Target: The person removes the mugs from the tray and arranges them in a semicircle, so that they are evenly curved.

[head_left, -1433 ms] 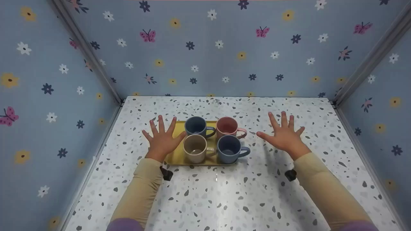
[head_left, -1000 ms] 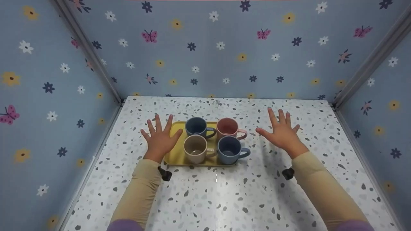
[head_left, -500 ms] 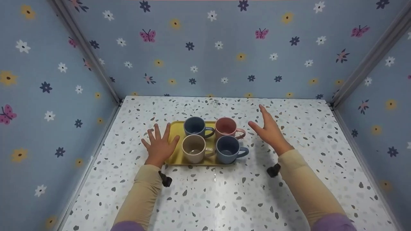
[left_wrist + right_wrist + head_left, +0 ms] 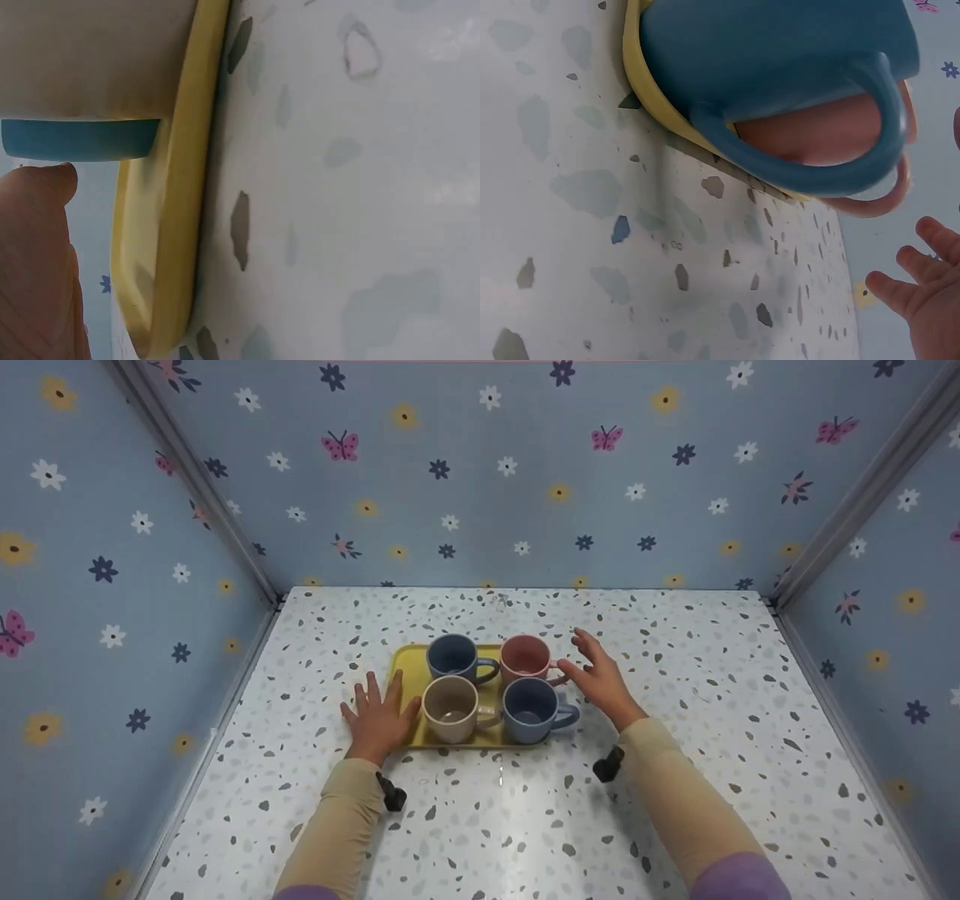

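Note:
On a yellow tray (image 4: 409, 660) stand a dark blue mug (image 4: 452, 655) and a pink mug (image 4: 525, 656) at the back, with a beige mug (image 4: 450, 709) and a lighter blue mug (image 4: 530, 710) in front. All their handles point right. My left hand (image 4: 376, 721) has spread fingers over the tray's left edge, its thumb close beside the beige mug. To the right of the tray, my right hand (image 4: 602, 679) has loosely bent fingers, its thumb tip right at the pink mug's handle. In the right wrist view those fingers (image 4: 891, 291) hold nothing.
The tray lies on a white speckled table (image 4: 465, 825). Flower-patterned blue panels (image 4: 480, 472) stand at the back and both sides, joined by grey metal posts (image 4: 195, 480). A small black wrist camera (image 4: 608, 765) sits under the right sleeve.
My right hand has moved left and toward me, up to the pink mug's handle, and turned sideways. My left hand has drawn back slightly toward me. The mugs and tray have stayed put.

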`<move>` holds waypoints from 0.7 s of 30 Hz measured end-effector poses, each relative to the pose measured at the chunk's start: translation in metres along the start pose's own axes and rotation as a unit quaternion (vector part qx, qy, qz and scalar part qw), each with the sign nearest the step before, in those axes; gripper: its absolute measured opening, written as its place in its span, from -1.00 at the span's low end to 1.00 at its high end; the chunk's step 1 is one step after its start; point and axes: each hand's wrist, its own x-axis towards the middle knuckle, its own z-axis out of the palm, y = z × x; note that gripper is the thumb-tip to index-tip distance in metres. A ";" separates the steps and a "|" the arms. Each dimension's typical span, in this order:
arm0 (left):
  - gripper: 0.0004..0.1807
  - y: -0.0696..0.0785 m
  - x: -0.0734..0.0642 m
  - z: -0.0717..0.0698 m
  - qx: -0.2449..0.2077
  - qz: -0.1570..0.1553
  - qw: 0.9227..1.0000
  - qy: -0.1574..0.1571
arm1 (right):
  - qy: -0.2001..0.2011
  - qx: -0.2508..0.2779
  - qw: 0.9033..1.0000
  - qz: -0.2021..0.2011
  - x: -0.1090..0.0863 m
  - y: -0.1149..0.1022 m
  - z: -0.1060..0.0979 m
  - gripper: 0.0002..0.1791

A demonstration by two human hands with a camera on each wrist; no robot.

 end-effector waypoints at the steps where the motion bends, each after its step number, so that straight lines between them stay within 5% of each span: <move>1: -0.19 -0.001 0.000 0.002 0.001 0.000 1.000 -0.003 | -0.004 0.009 1.000 0.004 0.000 0.001 0.003 -0.11; 21: -0.20 -0.002 -0.001 0.019 -0.015 0.003 1.000 -0.006 | 0.020 0.146 0.987 0.065 0.004 0.011 0.033 -0.68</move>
